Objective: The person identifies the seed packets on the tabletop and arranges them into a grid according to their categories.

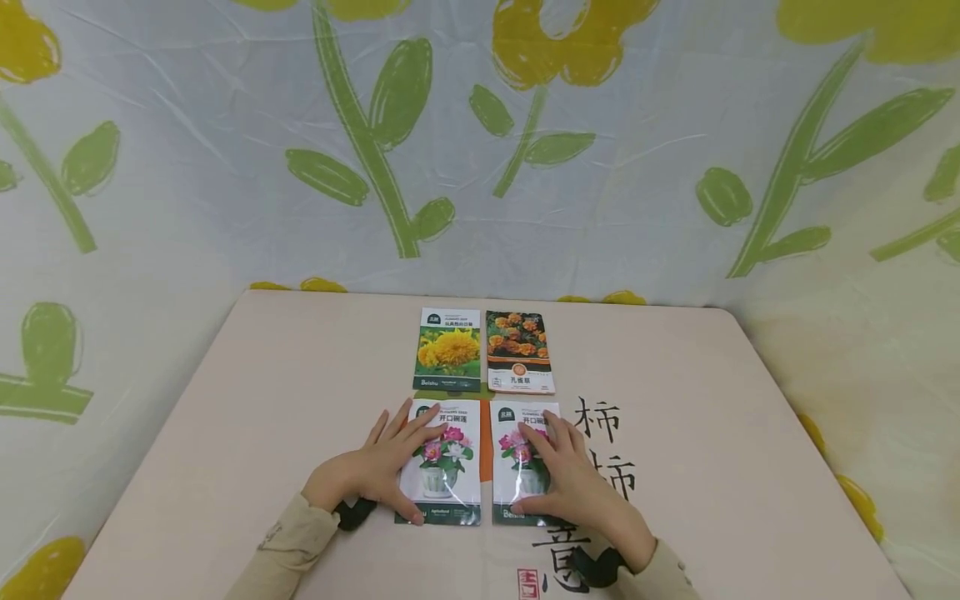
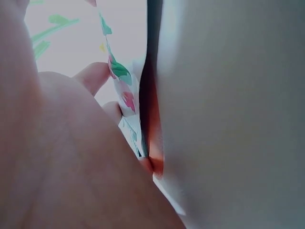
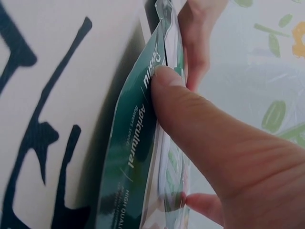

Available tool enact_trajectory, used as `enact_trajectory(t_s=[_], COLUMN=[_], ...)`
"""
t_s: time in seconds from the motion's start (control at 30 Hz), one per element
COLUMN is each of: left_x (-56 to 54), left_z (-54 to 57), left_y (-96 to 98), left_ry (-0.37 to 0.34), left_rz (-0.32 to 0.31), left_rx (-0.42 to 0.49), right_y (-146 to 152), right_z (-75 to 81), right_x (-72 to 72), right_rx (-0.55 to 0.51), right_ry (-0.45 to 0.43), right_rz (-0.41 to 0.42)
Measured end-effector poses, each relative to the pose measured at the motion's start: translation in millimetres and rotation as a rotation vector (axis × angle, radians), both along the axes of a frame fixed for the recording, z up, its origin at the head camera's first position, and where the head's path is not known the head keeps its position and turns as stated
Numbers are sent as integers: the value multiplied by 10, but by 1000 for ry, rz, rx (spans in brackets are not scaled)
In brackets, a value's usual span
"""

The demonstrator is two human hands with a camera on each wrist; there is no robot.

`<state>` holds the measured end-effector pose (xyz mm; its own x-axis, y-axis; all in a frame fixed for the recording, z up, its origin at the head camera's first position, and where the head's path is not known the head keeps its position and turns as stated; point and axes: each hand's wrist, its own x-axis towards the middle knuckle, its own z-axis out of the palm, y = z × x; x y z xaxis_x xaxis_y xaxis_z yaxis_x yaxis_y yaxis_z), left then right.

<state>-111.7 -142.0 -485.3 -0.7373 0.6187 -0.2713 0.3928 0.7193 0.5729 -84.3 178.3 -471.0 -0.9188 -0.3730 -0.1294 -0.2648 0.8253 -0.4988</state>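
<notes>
Two matching seed packets with pink water lilies in white pots lie side by side at the near middle of the table. On the left lily packet (image 1: 450, 479) my left hand (image 1: 375, 471) rests with its fingers spread, thumb at the lower left corner. My right hand (image 1: 573, 483) touches the right lily packet (image 1: 512, 458), fingers apart over its upper part and right side. In the right wrist view, the thumb presses the green bottom band of that packet (image 3: 126, 152). Fingertips meet the printed front of the left packet (image 2: 126, 90) in the left wrist view.
Just beyond lie a yellow-flower packet (image 1: 448, 354) and an orange marigold packet (image 1: 519, 350). The pale table mat (image 1: 300, 358) carries black brush characters (image 1: 600, 419) and a red seal print (image 1: 528, 583). A flower-print cloth (image 1: 615, 225) hangs behind the table.
</notes>
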Motion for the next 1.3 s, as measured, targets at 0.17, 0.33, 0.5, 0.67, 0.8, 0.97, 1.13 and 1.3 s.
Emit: enact_trajectory(t_s=[0.17, 0.33, 0.5, 0.67, 0.8, 0.97, 1.13, 1.3], left_x=[15, 20, 45, 67, 65, 52, 31, 8], left_z=[4, -3, 10, -5, -15, -15, -21, -17], left_y=[-28, -65, -102, -115, -131, -102, -59, -28], left_ry=[2, 22, 20, 10, 12, 19, 13, 25], left_rz=[-8, -5, -6, 3, 0, -5, -4, -1], left_rx=[17, 13, 17, 24, 29, 36, 25, 27], right_y=[3, -26, -65, -84, -91, -67, -35, -15], right_z=[-9, -2, -14, -31, -38, -43, -38, -44], right_x=[11, 9, 19, 25, 25, 30, 22, -2], right_rx=[-5, -17, -26, -18, -17, -5, -4, -5], right_ry=[9, 15, 6, 9, 5, 7, 7, 6], right_rz=[18, 23, 15, 3, 4, -3, 2, 1])
